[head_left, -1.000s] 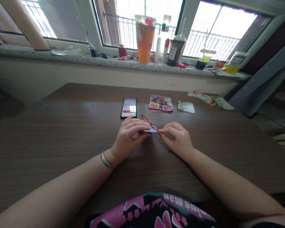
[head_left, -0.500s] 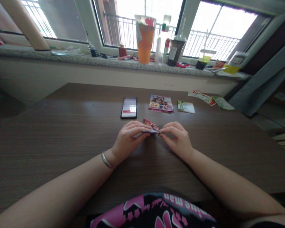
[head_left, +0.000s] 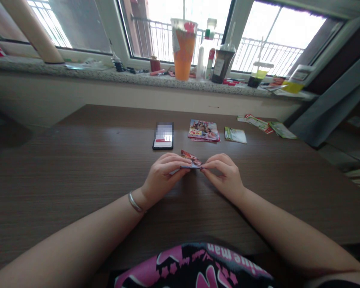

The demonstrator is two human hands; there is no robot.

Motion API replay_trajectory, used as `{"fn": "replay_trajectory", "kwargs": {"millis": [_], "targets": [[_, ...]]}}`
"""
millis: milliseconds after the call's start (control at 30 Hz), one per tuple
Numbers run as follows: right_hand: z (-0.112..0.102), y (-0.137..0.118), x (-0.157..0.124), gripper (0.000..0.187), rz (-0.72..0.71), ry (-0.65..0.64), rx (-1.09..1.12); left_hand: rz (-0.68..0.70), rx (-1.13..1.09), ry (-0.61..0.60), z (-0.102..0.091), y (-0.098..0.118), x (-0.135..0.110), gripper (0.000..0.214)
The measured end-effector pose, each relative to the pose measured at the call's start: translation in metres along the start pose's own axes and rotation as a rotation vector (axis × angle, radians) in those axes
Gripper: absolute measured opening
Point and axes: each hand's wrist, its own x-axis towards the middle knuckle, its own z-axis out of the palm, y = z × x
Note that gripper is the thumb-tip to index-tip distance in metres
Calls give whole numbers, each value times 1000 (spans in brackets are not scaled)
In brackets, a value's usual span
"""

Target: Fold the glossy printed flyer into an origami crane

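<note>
A small folded piece of printed paper (head_left: 191, 160) lies low over the brown table (head_left: 78, 168), held between both hands. My left hand (head_left: 161, 177), with a silver bracelet on its wrist, pinches the paper's left part with curled fingers. My right hand (head_left: 223, 175) pinches its right end with thumb and fingertips. Most of the paper is hidden under my fingers; only a red and white strip shows.
Beyond the hands lie a phone (head_left: 163, 137), a stack of colourful leaflets (head_left: 203, 131), a green leaflet (head_left: 235, 135) and more leaflets (head_left: 267, 125) at the far right. On the windowsill stand an orange drink cup (head_left: 183, 50), a dark cup (head_left: 222, 62) and bottles.
The raised flap of the paper has been pressed down flatter between the hands. Both hands stay in almost the same place.
</note>
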Motion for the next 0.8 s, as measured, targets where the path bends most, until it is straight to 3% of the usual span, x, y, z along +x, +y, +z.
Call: {"fn": "replay_trajectory", "kwargs": {"millis": [800], "targets": [[-4,-5,1,4,1,-56,-32,77,20,-29,-2,-1,-1,13]]}}
